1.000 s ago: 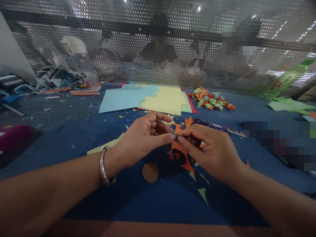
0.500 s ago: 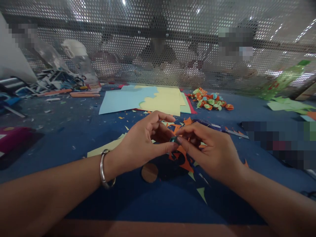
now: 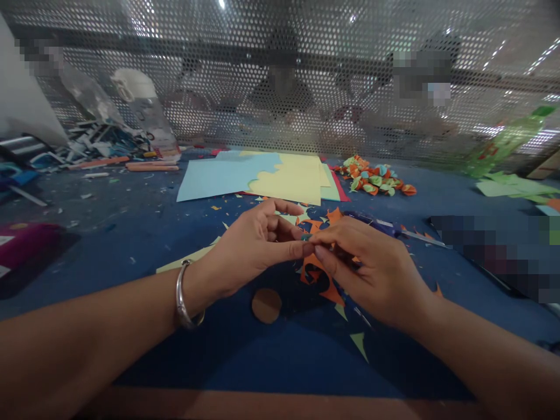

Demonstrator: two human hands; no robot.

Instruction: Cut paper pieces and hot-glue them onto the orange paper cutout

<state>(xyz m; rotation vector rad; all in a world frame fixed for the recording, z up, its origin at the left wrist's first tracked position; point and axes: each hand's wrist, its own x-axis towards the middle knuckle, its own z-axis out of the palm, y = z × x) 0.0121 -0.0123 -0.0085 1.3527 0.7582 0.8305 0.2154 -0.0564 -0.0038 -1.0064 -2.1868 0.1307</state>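
My left hand (image 3: 249, 245) and my right hand (image 3: 371, 262) meet above the blue table, their fingertips pinched on one small teal piece (image 3: 305, 238). Fingers hide most of it. Orange paper scraps (image 3: 335, 291) lie beneath and beside the hands. A brown round disc (image 3: 266, 305) rests on the table below my left hand. Just behind my right hand are purple-handled scissors (image 3: 371, 221). Sheets of blue paper (image 3: 219, 178) and yellow paper (image 3: 295, 181) lie beyond the hands, and a heap of small folded paper pieces (image 3: 378, 179) sits to their right.
A perforated metal screen (image 3: 219, 76) stands at the back. White-capped bottle (image 3: 153, 122), magenta case (image 3: 26, 245) and loose pens (image 3: 151, 167) are on the left. A green bottle (image 3: 507, 143) and a dark blurred object (image 3: 503, 251) are on the right.
The fingertips have drawn closer together around the teal piece, and less of it shows. My left thumb has risen slightly. The view has shifted a little.
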